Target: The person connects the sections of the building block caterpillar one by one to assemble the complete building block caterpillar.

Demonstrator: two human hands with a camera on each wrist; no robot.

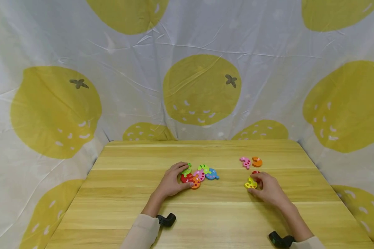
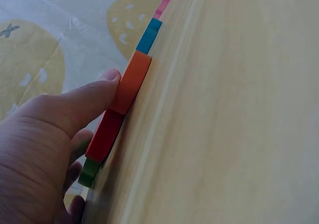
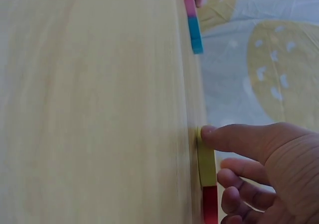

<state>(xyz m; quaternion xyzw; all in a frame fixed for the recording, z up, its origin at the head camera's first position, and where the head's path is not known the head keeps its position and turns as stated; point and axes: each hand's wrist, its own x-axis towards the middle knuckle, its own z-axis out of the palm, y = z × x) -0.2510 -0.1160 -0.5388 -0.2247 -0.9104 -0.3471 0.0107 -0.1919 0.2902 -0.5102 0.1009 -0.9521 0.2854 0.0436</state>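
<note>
Several flat, numbered puzzle pieces lie linked in a chain on the wooden table. My left hand (image 1: 172, 180) grips its left end, thumb against the orange piece (image 2: 133, 82) and fingertips by the green end piece (image 1: 187, 170). Between them lies the red piece (image 2: 105, 135). Pink (image 1: 199, 175), light green (image 1: 203, 168) and blue (image 1: 212, 174) pieces carry the chain rightward. Farther right, my right hand (image 1: 269, 188) pinches a yellow dotted piece (image 1: 250, 183) between thumb and index finger. A red piece (image 3: 210, 204) sits just behind the yellow one, partly hidden by the fingers.
A pink piece (image 1: 246, 162) and an orange piece (image 1: 257, 162) lie apart from the chain, beyond my right hand. The wooden table (image 1: 205, 214) ends at a hanging lemon-print cloth (image 1: 137, 100) behind and on both sides. Each wrist wears a black camera (image 1: 166, 220).
</note>
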